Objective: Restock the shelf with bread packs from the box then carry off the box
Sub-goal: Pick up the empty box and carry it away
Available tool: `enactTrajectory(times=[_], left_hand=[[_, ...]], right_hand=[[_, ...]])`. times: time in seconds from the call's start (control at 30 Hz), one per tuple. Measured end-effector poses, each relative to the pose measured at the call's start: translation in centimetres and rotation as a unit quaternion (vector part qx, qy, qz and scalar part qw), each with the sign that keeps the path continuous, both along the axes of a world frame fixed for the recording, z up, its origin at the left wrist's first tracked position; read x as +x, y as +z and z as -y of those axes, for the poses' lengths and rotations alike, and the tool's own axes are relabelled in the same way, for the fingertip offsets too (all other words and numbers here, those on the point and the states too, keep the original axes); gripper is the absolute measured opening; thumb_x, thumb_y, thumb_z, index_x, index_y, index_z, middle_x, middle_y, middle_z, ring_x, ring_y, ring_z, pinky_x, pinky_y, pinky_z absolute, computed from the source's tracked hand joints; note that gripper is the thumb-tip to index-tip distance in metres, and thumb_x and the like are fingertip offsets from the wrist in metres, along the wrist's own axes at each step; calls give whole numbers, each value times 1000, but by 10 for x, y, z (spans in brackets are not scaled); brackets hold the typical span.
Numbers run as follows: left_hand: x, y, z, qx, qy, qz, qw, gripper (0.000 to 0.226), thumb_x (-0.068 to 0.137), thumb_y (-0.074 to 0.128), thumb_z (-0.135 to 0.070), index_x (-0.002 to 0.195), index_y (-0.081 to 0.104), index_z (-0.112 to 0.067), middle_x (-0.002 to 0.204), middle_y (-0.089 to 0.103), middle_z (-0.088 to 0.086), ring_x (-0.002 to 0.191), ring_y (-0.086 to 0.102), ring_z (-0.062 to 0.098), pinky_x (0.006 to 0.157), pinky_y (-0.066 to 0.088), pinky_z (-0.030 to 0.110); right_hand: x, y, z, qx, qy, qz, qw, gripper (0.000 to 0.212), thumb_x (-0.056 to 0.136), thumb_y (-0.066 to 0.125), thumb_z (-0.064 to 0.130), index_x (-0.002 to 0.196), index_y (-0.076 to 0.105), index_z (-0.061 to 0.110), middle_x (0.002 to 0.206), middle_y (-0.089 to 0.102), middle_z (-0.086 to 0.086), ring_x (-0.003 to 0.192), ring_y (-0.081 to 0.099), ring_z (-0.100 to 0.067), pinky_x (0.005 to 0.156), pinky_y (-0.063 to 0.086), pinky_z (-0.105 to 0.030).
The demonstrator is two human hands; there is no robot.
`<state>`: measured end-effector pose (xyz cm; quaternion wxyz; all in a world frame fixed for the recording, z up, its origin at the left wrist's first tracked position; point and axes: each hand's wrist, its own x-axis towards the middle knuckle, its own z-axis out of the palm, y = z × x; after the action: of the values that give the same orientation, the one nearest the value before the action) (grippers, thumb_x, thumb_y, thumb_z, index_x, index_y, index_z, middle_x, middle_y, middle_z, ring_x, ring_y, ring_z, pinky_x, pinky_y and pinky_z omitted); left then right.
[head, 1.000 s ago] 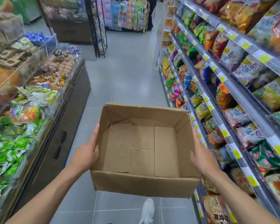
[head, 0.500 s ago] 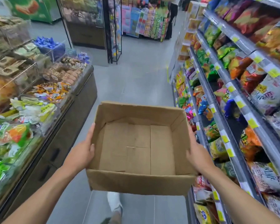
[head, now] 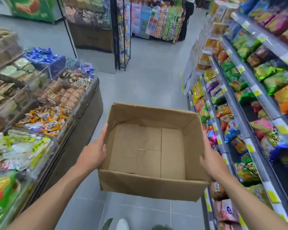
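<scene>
An open brown cardboard box [head: 150,185] hangs in front of me above the aisle floor, and nothing lies inside it. My left hand [head: 94,152] presses flat against its left wall, thumb over the rim. My right hand [head: 210,161] grips the right wall the same way. Wrapped bread and pastry packs [head: 45,120] fill the low display counter [head: 83,123] on my left.
Tall shelves of snack bags [head: 249,90] line the right side, close to the box's right wall. The grey tiled aisle [head: 145,83] runs ahead to a black wire rack [head: 123,47] and hanging goods. A white shoe [head: 122,224] shows below the box.
I have walked forward along the aisle with the box; the counter and shelves have slid back past me. Both hands keep the same hold.
</scene>
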<state>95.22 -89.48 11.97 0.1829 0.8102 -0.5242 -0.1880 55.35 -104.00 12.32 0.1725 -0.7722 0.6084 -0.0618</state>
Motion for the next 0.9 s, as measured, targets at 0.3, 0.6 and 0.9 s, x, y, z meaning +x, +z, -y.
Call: enactTrajectory(times=[0.3, 0.6, 0.9], left_hand=[[56, -8, 172, 10, 15, 9, 1000, 86, 98, 43, -17, 153, -15, -49, 60, 60, 5, 53, 57, 25, 54, 43, 36], [99, -12, 364, 14, 46, 14, 999, 88, 99, 46, -18, 154, -18, -44, 58, 58, 1, 50, 57, 22, 54, 48, 39], [155, -15, 527, -10, 87, 14, 996, 89, 99, 46, -20, 150, -21, -50, 67, 61, 3, 59, 61, 28, 62, 53, 42]], right_hand=[[63, -7, 181, -9, 9, 7, 1000, 111, 87, 55, 0, 151, -21, 49, 52, 58, -11, 42, 55, -26, 40, 40, -36], [117, -11, 408, 4, 42, 11, 999, 107, 90, 54, 2, 149, -21, 52, 51, 54, -8, 43, 53, -25, 41, 34, -34], [193, 6, 604, -6, 90, -18, 996, 109, 89, 55, 2, 151, -22, 46, 56, 57, -7, 46, 56, -21, 44, 43, -36]])
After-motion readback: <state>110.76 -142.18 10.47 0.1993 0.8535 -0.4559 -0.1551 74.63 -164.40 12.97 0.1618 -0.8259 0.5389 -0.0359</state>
